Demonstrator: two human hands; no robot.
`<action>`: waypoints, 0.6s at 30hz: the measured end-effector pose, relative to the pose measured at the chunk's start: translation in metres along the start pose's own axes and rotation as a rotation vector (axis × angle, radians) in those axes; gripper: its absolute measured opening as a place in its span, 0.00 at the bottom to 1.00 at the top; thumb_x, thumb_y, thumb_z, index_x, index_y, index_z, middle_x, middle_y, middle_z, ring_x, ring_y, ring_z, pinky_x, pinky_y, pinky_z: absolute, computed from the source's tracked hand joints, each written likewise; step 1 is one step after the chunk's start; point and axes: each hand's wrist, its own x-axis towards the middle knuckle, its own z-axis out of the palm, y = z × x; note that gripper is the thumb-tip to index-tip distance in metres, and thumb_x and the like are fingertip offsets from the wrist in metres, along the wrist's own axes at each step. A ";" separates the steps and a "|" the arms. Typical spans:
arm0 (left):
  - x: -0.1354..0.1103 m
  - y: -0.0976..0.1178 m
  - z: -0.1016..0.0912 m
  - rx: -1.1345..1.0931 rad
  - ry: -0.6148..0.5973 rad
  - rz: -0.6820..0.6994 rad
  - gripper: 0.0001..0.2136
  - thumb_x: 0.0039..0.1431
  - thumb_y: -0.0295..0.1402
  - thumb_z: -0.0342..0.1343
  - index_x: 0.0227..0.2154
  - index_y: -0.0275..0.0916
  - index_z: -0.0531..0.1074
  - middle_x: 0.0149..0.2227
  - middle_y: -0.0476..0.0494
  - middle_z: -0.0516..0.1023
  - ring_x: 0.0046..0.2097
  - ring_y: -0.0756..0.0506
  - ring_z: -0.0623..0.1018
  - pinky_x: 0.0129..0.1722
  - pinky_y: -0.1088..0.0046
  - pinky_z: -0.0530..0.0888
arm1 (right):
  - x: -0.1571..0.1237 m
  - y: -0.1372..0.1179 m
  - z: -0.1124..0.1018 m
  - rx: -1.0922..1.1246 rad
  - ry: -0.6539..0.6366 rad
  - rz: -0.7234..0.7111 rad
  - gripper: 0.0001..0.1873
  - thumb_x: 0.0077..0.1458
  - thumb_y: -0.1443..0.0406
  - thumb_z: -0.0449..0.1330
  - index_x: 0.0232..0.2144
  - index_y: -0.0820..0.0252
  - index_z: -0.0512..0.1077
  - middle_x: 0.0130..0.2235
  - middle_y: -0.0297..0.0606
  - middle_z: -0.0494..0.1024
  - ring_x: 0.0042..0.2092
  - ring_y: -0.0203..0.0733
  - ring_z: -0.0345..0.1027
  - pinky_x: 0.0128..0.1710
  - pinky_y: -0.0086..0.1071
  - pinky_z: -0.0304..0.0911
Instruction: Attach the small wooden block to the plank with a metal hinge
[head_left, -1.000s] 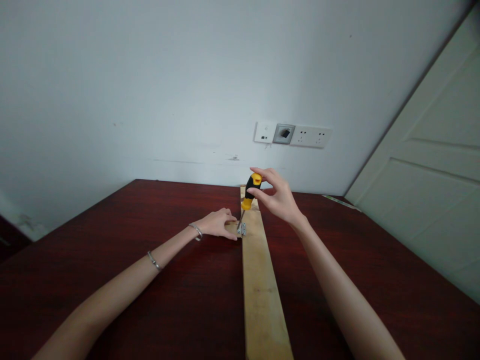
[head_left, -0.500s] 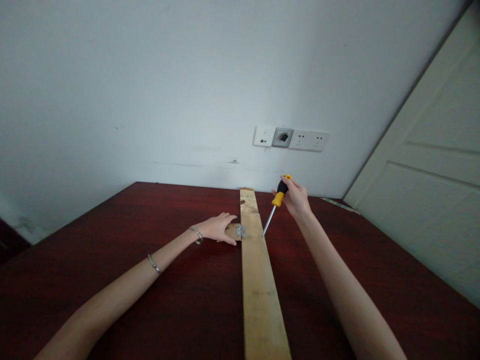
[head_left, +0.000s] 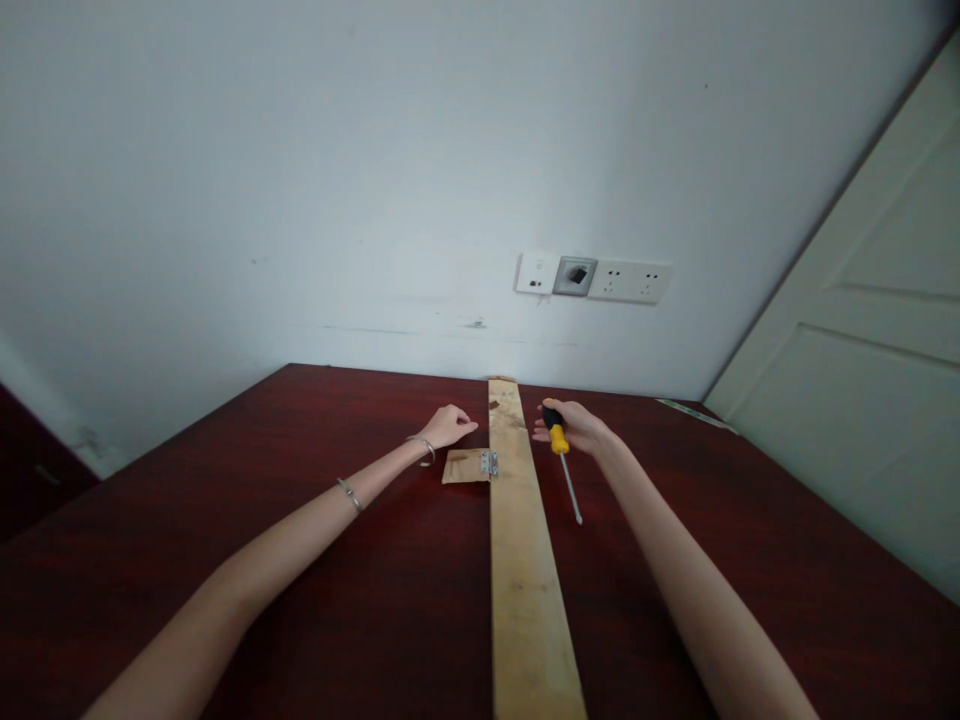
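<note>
Holding a yellow-and-black screwdriver (head_left: 557,437) beside a hinged board

Seen from the head view, the right hand (head_left: 579,426) has its grip around the screwdriver's handle, just right of the long wooden board (head_left: 529,570). The metal shaft slants down toward the person, its tip apart from the board; whether that tip touches the table (head_left: 360,620) cannot be told.

The left hand (head_left: 448,427) is on the board's other side, near its edge, thumb and fingers drawn close together. Whether something small is pinched between them cannot be told. Two silver-coloured bracelets, one at the wrist (head_left: 427,451) and one farther up the forearm (head_left: 350,495), circle that arm.

Just nearer the person than this hand lies a small wooden piece (head_left: 462,467), set against the board's left edge. A metal hinge (head_left: 488,463) spans the joint, partly on each.

The board runs lengthwise over the dark red tabletop to the pale wall (head_left: 375,170). A row of outlets (head_left: 630,282) is on the wall, a panelled door (head_left: 892,340) stands to the right, and a thin strip (head_left: 696,414) lies by the table's far right corner.
</note>
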 end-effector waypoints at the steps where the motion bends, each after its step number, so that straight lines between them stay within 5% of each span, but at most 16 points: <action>1: 0.006 0.003 0.003 0.002 -0.014 -0.010 0.15 0.55 0.42 0.53 0.29 0.34 0.78 0.30 0.41 0.78 0.35 0.43 0.75 0.35 0.72 0.68 | 0.000 0.002 0.002 -0.018 -0.009 0.011 0.04 0.55 0.68 0.55 0.30 0.65 0.65 0.24 0.36 0.68 0.24 0.37 0.68 0.25 0.40 0.73; 7: 0.029 0.027 0.024 0.028 -0.048 -0.028 0.16 0.50 0.42 0.58 0.18 0.32 0.74 0.20 0.43 0.73 0.27 0.45 0.73 0.27 0.74 0.64 | 0.004 0.011 0.008 -0.085 -0.041 0.048 0.03 0.55 0.68 0.55 0.34 0.65 0.65 0.24 0.36 0.69 0.22 0.36 0.67 0.21 0.36 0.72; 18: 0.025 0.037 0.039 -0.027 0.034 -0.055 0.11 0.49 0.35 0.59 0.17 0.34 0.72 0.20 0.45 0.71 0.30 0.45 0.74 0.29 0.75 0.65 | 0.005 0.012 0.015 -0.128 -0.024 0.031 0.06 0.56 0.68 0.55 0.36 0.66 0.66 0.20 0.32 0.68 0.18 0.33 0.64 0.17 0.29 0.70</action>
